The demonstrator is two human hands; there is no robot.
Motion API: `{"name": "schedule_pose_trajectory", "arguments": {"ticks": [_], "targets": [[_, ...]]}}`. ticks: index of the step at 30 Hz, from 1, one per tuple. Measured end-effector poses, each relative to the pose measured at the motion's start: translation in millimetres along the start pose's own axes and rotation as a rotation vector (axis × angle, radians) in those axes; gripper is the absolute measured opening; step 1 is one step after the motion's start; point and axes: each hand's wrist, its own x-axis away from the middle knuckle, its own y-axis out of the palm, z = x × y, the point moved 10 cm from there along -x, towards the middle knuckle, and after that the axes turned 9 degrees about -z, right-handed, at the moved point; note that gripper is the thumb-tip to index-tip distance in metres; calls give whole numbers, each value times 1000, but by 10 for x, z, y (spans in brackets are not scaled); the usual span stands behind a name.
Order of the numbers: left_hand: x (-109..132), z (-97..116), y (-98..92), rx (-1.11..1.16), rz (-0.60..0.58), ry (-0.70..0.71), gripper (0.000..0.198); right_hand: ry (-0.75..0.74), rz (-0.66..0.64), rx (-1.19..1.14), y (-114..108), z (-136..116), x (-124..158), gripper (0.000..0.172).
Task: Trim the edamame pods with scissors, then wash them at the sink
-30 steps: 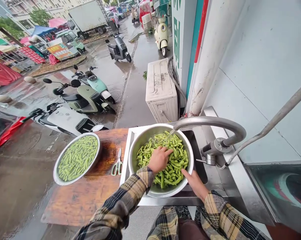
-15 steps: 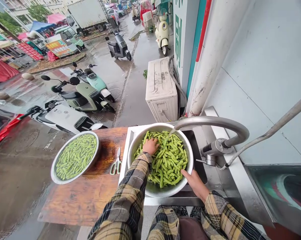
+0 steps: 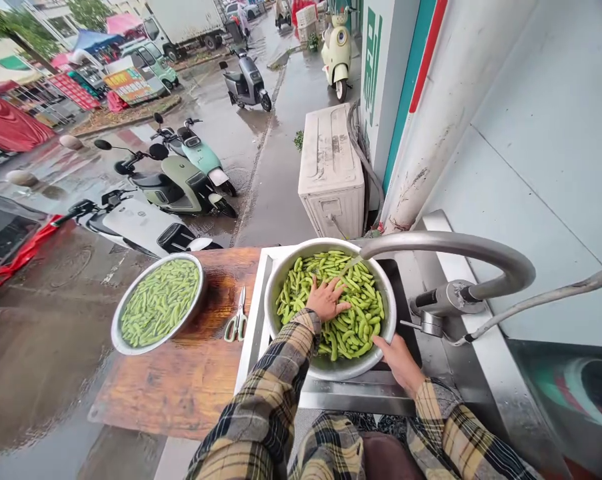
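Observation:
A round metal basin [image 3: 281,267] full of green bean pods [image 3: 353,323] stands over the sink, below the curved faucet [image 3: 445,241]. Water runs from the spout onto the pods. My left hand [image 3: 327,299] lies on top of the pods with its fingers spread, palm down. At the basin's lower right rim, my right hand [image 3: 399,362] grips the edge, thumb over the rim and fingers hidden outside it.
On the wooden board [image 3: 181,387] to the left sit a second basin [image 3: 199,303] of pods in water and scissors [image 3: 237,318]. An air-conditioner unit [image 3: 332,157] stands beyond the sink. Parked scooters [image 3: 178,183] line the wet street. A wall and pipe [image 3: 451,113] border the right.
My left hand has come up out of the pods and moved right toward the middle, fingers now spread. My right hand keeps its hold on the rim. The view has shifted slightly.

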Motion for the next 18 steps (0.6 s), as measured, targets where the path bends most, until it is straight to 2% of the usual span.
{"name": "schedule_pose_trajectory", "arguments": {"ticks": [3, 7, 9, 11, 12, 14, 17, 18], "targets": [[-68, -177, -106, 66, 5, -66, 54, 90, -7, -28, 4, 47, 5, 51], [255, -343, -265, 175, -1, -98, 43, 135, 10, -71, -20, -9, 91, 44], [514, -472, -367, 210, 95, -101, 41, 165, 12, -100, -40, -14, 142, 41], [772, -736, -417, 226, 235, -212, 43, 192, 3, -128, -50, -5, 181, 39], [865, -881, -397, 236, 284, -285, 46, 203, -1, -138, -51, 0, 194, 39], [915, -1130, -285, 289, 310, -414, 53, 207, -18, -148, -34, -5, 203, 38], [718, -1412, -81, 488, 254, -627, 69, 168, -41, -133, 14, -56, 172, 37], [585, -1425, -28, 607, 229, -640, 71, 160, -31, -120, 12, -65, 160, 37]]}}
